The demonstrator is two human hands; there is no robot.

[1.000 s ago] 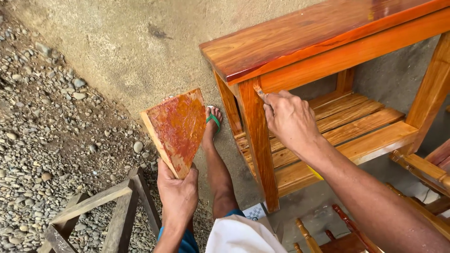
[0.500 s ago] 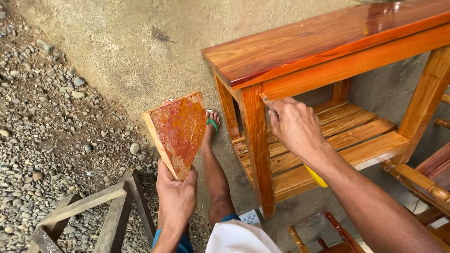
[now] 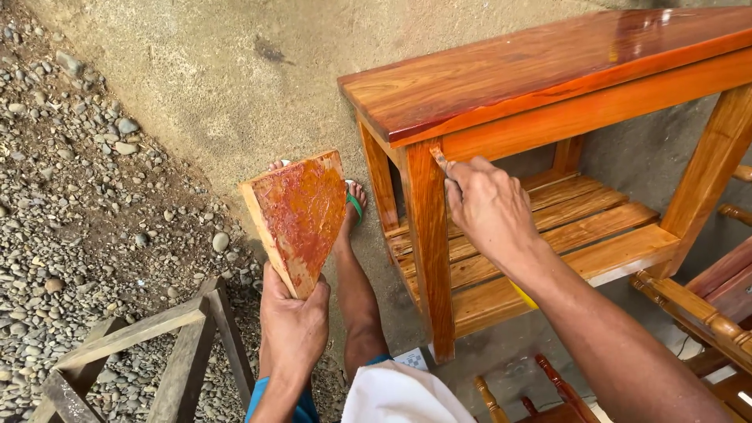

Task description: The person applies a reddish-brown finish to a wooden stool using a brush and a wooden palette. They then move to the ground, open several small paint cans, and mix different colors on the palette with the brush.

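Observation:
My left hand (image 3: 293,323) grips the lower corner of a flat wooden board (image 3: 298,218) smeared with reddish-brown filler, held upright in front of me. My right hand (image 3: 487,207) pinches a small scraper (image 3: 439,157), its tip pressed to the top of the front leg (image 3: 429,251) of a glossy orange-brown wooden table (image 3: 548,74). The table has a slatted lower shelf (image 3: 548,235). My bare leg and a foot in a green sandal (image 3: 354,205) show between board and table.
Concrete ground lies under the table, with gravel (image 3: 86,196) to the left. A weathered grey wooden frame (image 3: 149,345) stands at lower left. Turned wooden furniture parts (image 3: 705,313) crowd the lower right. White cloth (image 3: 399,395) sits at the bottom edge.
My right hand has shifted slightly up the table leg near the top joint. The board in my left hand stays nearly still.

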